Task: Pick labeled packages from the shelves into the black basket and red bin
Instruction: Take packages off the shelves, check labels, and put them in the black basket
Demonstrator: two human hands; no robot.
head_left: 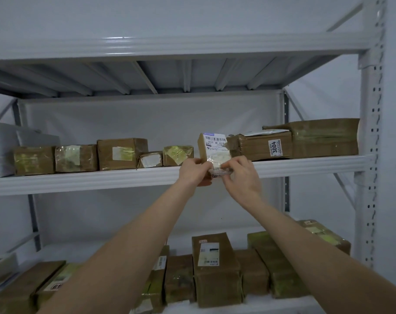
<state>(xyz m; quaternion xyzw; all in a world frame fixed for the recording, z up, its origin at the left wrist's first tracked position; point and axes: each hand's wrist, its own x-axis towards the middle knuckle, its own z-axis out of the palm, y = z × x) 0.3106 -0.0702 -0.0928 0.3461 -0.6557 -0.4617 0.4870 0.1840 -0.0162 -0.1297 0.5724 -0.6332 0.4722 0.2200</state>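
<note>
A small brown package (215, 147) with a white shipping label stands upright at the front edge of the middle shelf (102, 179). My left hand (194, 169) grips its lower left side. My right hand (242, 175) pinches its lower right corner, where clear tape or a label edge sticks out. Both arms reach up from the bottom of the head view. The black basket and the red bin are out of sight.
Several taped brown boxes line the middle shelf; one at the right carries a label reading 3004 (274, 146). Grey padded bags (4, 146) lean at the far left. More labeled boxes (215, 266) crowd the lower shelf. A white perforated upright (371, 155) bounds the right side.
</note>
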